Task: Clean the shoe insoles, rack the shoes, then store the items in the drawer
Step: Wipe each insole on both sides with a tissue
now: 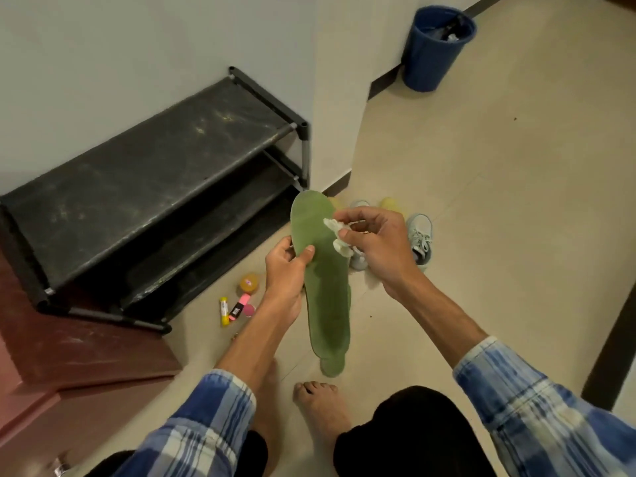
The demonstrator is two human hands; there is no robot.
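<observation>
Two bare feet [320, 404] rested on the beige floor [499, 218] at the bottom of the view, between blue plaid sleeves [537, 401]. Just above them the green insole [327, 304] was held upright off the floor, its wider end up. The left hand [287, 266] gripped its left edge around the middle — thumb curled over the front face, fingers behind. The right hand [375, 242] pinched a crumpled white wipe [339, 235] and pressed it to the insole's right edge near the upper end. On the floor to the left lay a yellow glue stick [224, 310], a pink marker [239, 307] and a small orange tub [250, 282], close together beside the foot of the black shoe rack [148, 177]. Behind the right hand sat pale grey lace-up shoes [420, 239] — one largely hidden by that hand. Farther back, a blue bin [434, 49] stood against the wall.
</observation>
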